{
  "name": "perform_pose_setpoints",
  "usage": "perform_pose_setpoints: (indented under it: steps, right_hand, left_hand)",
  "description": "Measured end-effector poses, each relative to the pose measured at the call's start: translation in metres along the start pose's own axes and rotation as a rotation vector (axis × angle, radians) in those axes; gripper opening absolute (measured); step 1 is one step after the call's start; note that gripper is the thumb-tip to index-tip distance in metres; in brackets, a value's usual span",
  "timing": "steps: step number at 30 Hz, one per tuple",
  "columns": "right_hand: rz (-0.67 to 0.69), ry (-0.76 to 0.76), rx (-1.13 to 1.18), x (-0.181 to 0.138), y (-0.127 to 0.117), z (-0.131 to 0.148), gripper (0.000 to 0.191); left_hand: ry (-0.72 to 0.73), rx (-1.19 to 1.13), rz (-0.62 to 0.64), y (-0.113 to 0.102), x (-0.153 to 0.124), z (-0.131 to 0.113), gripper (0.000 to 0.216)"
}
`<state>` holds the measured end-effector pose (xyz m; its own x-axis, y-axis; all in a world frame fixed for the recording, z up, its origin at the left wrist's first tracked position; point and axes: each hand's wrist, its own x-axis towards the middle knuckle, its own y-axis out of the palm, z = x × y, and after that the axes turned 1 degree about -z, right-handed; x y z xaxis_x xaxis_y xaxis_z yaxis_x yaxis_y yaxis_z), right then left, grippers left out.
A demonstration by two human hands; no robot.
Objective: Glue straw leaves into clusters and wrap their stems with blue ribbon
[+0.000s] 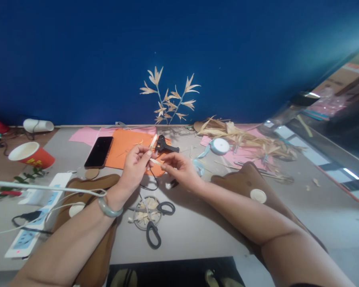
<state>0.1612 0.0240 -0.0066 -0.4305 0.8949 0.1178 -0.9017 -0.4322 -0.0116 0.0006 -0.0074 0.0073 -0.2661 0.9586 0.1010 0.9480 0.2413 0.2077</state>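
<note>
Between the fingertips of my left hand [137, 161] is a pale strip of dried husk [153, 142], its tip pointing up. My right hand [181, 169] pinches the end of another pale husk piece [155, 161], which reaches across to the left fingers. Just behind the hands a black glue gun [165, 145] lies on an orange sheet [119, 149]. Nearer to me, scissors [152, 223] with black handles rest open over a round dish [146, 213] of husk scraps. Branches with husk leaves [169, 97] stand upright against the blue wall.
A phone [98, 152], a tilted red paper cup [32, 154] and a power strip [38, 215] are on the left, with white cables crossing my left forearm. On the right lie a ribbon roll [219, 146] and a heap of dried husks [242, 137]. Brown pads [245, 183] lie under both arms.
</note>
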Motion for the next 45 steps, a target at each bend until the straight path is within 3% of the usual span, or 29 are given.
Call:
perform_pose_setpoints:
  steps: [4,8,12,14,20,26,34,45]
  right_hand:
    - [0.147,0.148,-0.033,0.001,-0.002,-0.002,0.030]
    - [0.137,0.182,-0.013,0.000,-0.001,0.000,0.027]
    - [-0.027,0.120,0.033,0.002,0.000,0.002,0.024]
    - [-0.073,0.099,0.042,0.003,0.000,0.000,0.022]
    - [-0.065,0.006,-0.026,0.004,0.000,-0.007,0.015]
    - [-0.022,-0.053,-0.189,-0.001,0.001,-0.002,0.013]
    - [0.280,0.249,0.119,0.000,-0.001,0.008,0.034]
    - [0.211,0.317,0.215,0.000,0.001,0.003,0.025]
  left_hand:
    - [-0.034,-0.043,0.010,-0.001,0.002,0.002,0.023]
    - [0.001,-0.065,0.008,-0.003,0.003,0.004,0.019]
    - [0.071,-0.039,-0.076,-0.005,0.005,0.003,0.019]
    - [0.053,-0.002,-0.053,-0.004,0.003,0.003,0.019]
    - [0.000,0.094,0.167,0.001,-0.002,0.006,0.013]
    - [0.065,0.198,0.123,0.000,-0.004,0.004,0.011]
    - [-0.064,0.013,0.083,0.003,-0.005,-0.002,0.011]
    - [-0.025,0.037,0.007,0.000,-0.001,0.003,0.012]
